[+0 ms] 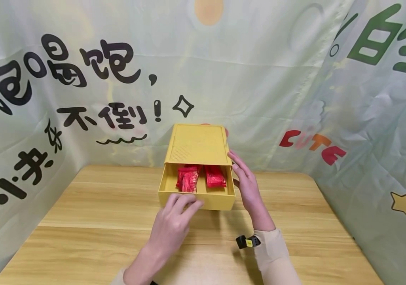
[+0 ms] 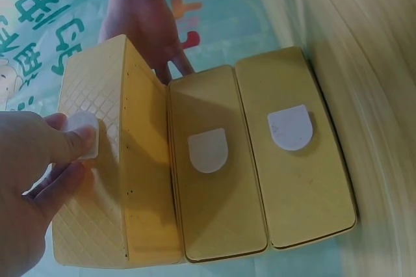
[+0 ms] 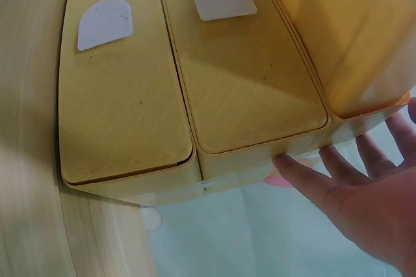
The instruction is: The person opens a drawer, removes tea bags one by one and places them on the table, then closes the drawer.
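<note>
A small yellow drawer cabinet (image 1: 199, 144) stands on the table with its top drawer (image 1: 217, 201) pulled out. Inside lie red wrapped packets, one group on the left (image 1: 189, 180) and one on the right (image 1: 215, 176). My left hand (image 1: 174, 223) pinches the white pull tab (image 2: 83, 122) on that drawer's front between thumb and fingers. Against the cabinet's right side, my right hand (image 1: 248, 190) rests its extended fingers (image 3: 299, 176). Below the top one, the middle drawer (image 2: 221, 218) and the bottom drawer (image 2: 305, 186) are closed, each with a white tab.
The wooden tabletop (image 1: 110, 206) extends around the cabinet. Behind and at both sides hangs a pale printed cloth (image 1: 260, 79) with lettering, close to the cabinet's back. A black strap device (image 1: 248, 242) is at my right wrist.
</note>
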Demonstrator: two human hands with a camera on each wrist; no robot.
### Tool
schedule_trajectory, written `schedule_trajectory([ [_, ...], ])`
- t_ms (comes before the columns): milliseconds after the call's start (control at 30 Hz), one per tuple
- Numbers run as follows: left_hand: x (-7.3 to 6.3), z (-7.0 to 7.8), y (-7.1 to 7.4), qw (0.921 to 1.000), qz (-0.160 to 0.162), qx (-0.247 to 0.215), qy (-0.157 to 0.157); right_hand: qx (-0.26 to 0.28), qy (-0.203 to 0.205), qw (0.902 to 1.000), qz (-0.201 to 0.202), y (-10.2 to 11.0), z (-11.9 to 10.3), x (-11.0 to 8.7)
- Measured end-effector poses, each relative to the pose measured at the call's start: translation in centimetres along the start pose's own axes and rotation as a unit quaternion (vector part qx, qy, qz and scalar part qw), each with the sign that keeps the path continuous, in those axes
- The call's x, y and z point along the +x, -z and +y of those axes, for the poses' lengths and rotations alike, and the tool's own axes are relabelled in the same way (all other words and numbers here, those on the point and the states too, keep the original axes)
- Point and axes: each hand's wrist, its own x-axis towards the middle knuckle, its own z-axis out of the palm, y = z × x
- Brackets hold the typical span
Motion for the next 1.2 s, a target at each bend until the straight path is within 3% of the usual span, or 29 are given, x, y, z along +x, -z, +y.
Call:
schedule_trajectory([
  [367,-0.7,0.8,0.8,0.9999,-0.009,0.003,-0.007,0.007,0.002,1.0,0.001,-0.1,0.0,-0.1],
  [700,-0.4,1.0,1.1,0.9992,-0.005,0.037,-0.015,0.009,-0.002,1.0,0.001,-0.2,0.3,-0.1],
  [1000,1.8,0.5,2.9,0.9996,0.017,0.019,-0.014,0.01,0.001,0.9999,0.0,-0.2,0.3,-0.1],
  [1100,2.9,0.0,3.7,0.9993,0.01,0.031,-0.019,0.008,0.0,1.0,0.0,-0.1,0.2,0.0],
  [1200,4.2,-0.5,4.6,0.9989,-0.019,0.042,-0.015,0.005,0.0,1.0,0.001,-0.1,0.1,0.0],
])
